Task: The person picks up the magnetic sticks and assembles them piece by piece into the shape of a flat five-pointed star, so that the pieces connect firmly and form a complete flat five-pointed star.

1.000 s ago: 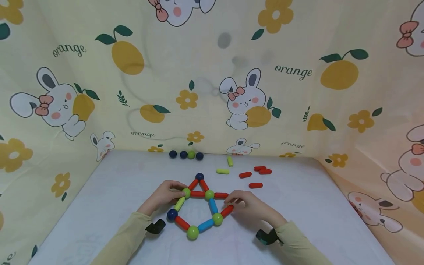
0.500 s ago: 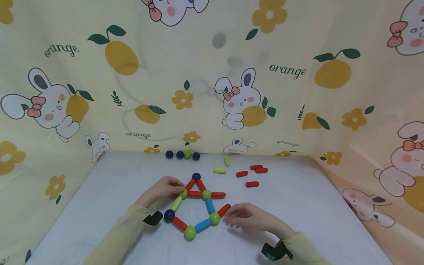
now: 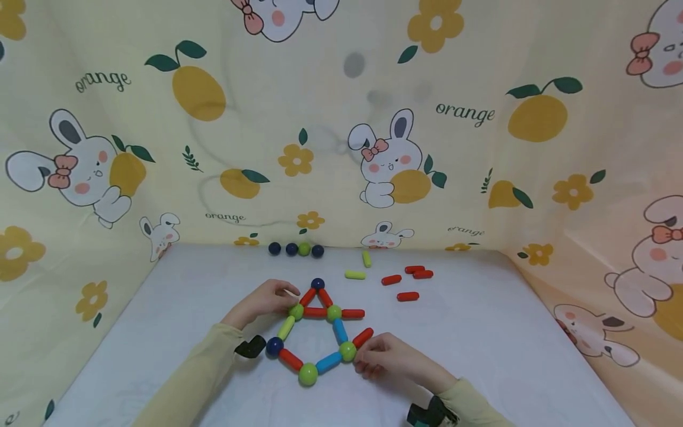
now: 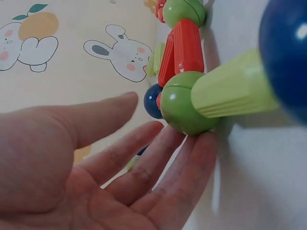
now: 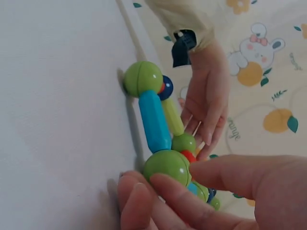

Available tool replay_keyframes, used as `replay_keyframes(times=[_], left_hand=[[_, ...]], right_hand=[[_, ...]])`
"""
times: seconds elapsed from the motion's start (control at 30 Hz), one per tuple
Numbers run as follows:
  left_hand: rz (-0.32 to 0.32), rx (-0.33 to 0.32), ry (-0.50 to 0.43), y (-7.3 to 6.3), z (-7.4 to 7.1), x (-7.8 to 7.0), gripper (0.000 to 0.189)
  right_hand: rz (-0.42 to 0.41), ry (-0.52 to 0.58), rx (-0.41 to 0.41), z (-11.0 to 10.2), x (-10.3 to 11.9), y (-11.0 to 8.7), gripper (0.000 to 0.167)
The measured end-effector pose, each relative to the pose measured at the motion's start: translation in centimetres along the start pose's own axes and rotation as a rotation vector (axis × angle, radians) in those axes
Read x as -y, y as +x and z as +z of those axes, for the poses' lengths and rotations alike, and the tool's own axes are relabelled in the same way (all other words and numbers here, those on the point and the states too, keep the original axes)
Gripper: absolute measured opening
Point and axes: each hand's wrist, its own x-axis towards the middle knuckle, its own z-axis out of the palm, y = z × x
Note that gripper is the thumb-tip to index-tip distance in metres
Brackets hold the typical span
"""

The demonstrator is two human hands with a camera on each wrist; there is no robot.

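A flat frame of coloured rods and balls lies on the table: a small red-rod triangle topped by a dark blue ball [image 3: 317,284], joined to a larger ring. My left hand [image 3: 265,301] rests its outstretched fingertips against the green ball [image 4: 184,108] at the triangle's left corner, the thumb held apart. My right hand [image 3: 397,360] pinches the green ball [image 5: 165,168] at the ring's right side between thumb and bent fingers. From that ball run a blue rod [image 5: 154,122] and a loose-ended red rod [image 3: 363,337]. Another red rod [image 3: 353,313] sticks out from the triangle's right corner.
Behind the frame lie two yellow-green rods [image 3: 355,275] and several red rods [image 3: 408,296]. Dark blue balls [image 3: 274,248] and one green ball [image 3: 304,249] line the table's back edge. A printed bunny-and-orange cloth [image 3: 331,118] encloses the back and sides.
My right hand has moved from the loose ends of the red rods down to the ring's right green ball. The left thumb has lifted off the triangle's left green ball.
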Motion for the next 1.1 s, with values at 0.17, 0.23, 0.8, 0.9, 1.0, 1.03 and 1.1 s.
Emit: replay_keyframes(times=[0.17, 0.23, 0.8, 0.9, 1.0, 1.03, 1.1], left_hand=[[-0.054, -0.005, -0.047, -0.5, 0.2, -0.1, 0.035], [-0.075, 0.007, -0.082, -0.8, 0.3, -0.1, 0.041], [-0.070, -0.013, 0.082, -2.3, 2.2, -0.1, 0.086], [-0.068, -0.034, 0.099, -2.3, 2.4, 0.0, 0.087], [-0.077, -0.042, 0.089, -2.3, 2.5, 0.0, 0.087], [-0.075, -0.044, 0.088, -2.4, 2.5, 0.0, 0.087], [-0.071, -0.046, 0.086, -2.5, 2.5, -0.1, 0.085]], right_hand=[[0.044, 0.066, -0.031, -0.2, 0.3, 0.1, 0.026], [0.056, 0.095, -0.044, -0.2, 0.4, 0.1, 0.027], [0.062, 0.020, -0.264, 1.1, 0.5, 0.4, 0.037], [0.055, -0.046, -0.320, 1.8, 0.4, 0.8, 0.043], [0.040, -0.087, -0.353, 2.2, 0.1, 1.2, 0.044], [0.034, -0.098, -0.359, 2.3, 0.1, 1.4, 0.043], [0.019, -0.137, -0.370, 2.2, -0.1, 1.6, 0.042]])
